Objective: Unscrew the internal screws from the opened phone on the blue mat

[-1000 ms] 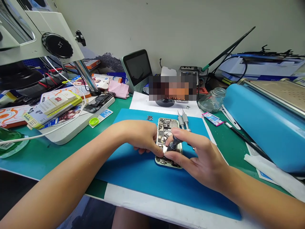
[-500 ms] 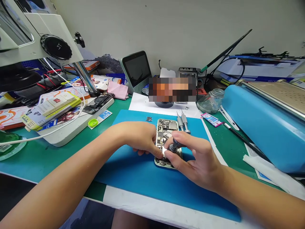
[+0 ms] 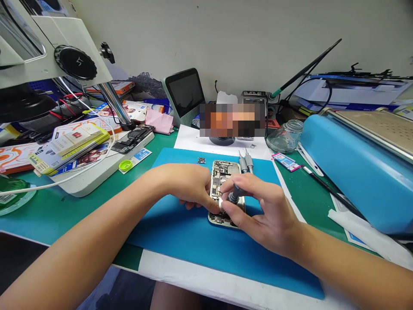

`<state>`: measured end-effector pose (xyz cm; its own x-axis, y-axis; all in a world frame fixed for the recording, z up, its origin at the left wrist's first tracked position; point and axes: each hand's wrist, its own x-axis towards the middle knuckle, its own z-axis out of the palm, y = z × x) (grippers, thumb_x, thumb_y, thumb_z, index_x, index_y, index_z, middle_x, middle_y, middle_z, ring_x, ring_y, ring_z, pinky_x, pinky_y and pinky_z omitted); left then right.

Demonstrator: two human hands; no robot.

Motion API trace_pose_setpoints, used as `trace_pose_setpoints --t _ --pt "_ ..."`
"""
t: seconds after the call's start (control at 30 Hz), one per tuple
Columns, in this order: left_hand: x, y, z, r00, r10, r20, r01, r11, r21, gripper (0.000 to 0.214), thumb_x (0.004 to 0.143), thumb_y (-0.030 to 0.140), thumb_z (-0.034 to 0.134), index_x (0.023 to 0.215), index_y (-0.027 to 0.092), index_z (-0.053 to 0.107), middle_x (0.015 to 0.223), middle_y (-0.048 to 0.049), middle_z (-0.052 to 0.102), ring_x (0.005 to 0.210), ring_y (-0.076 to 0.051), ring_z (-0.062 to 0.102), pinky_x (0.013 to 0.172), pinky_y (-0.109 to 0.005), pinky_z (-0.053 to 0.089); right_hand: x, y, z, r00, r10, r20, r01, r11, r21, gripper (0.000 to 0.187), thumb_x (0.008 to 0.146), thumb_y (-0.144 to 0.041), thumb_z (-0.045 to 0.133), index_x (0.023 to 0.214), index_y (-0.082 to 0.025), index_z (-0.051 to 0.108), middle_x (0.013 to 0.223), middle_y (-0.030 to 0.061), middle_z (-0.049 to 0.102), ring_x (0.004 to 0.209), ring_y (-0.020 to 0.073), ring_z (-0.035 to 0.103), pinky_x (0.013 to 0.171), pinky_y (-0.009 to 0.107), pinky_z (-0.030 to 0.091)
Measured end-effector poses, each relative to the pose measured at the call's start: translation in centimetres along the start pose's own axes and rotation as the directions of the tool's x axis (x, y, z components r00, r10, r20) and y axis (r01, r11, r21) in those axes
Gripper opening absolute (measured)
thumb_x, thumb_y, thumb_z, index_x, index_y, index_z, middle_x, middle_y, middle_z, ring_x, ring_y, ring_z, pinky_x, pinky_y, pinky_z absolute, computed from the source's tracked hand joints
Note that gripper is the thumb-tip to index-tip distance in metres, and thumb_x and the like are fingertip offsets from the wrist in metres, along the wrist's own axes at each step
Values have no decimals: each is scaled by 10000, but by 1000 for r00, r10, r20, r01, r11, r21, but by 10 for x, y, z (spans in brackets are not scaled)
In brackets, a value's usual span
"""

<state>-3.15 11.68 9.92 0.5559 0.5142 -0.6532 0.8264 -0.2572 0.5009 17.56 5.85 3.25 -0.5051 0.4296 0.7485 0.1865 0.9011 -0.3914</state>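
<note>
An opened phone (image 3: 222, 170) with bare circuit parts lies on a blue mat (image 3: 180, 237). My left hand (image 3: 193, 187) grips the phone's left edge, its thumb pressed on the lower inside and its fingers curled. In my right hand (image 3: 258, 206) a grey screwdriver (image 3: 235, 193) is pinched between thumb and fingers, upright and slightly tilted over the phone's middle. The driver's tip is hidden by the fingers. Two more grey screwdrivers (image 3: 245, 161) lie at the phone's upper right. A small dark component (image 3: 201, 160) sits on the mat beyond my left hand.
At left stands a microscope (image 3: 75, 62) with boxes and another phone part (image 3: 134, 138) on its base. A screen device (image 3: 185, 92) is at the back. To the right are a glass jar (image 3: 285, 135) and a large blue machine (image 3: 348, 172).
My right hand's fingers have shifted slightly around the screwdriver. The phone and my left hand stay nearly in place; the whole view has moved a little.
</note>
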Motion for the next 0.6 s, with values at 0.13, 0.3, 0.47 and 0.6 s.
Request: trace_pose_setpoints --t 0.13,0.3,0.47,0.6 --pt "-1 1 -1 1000 2 -6 -2 1000 -7 400 830 530 744 626 219 598 567 21 633 515 -130 553 526 -262 428 1 -1 -2 1000 11 -1 -11 1000 -10 648 935 -19 607 1505 -277 437 1228 113 742 1047 244 779 799 384 719" --pt "0 -3 -1 1000 10 -11 -11 1000 -13 406 817 551 757 633 222 606 552 29 636 497 -126 546 505 -259 417 1 1 -2 1000 -1 -18 1 1000 -5 628 958 -90 704 1491 -312 458 1175 78 756 1019 240 787 835 399 717" --pt "3 -7 0 1000 21 -9 -21 1000 -22 401 826 567 747 658 225 624 543 30 628 492 -131 541 512 -264 417 0 0 -2 999 45 -18 -45 999 3 667 936 -6 598 1520 -299 463 1201 94 747 1044 250 790 813 388 726" --pt "2 -5 0 1000 19 -9 -20 1000 -13 392 819 558 752 664 222 624 561 23 635 516 -139 554 541 -268 432 0 1 -3 1000 3 -6 -3 1000 31 656 937 -59 686 1499 -316 465 1211 88 754 1081 261 790 840 407 722"
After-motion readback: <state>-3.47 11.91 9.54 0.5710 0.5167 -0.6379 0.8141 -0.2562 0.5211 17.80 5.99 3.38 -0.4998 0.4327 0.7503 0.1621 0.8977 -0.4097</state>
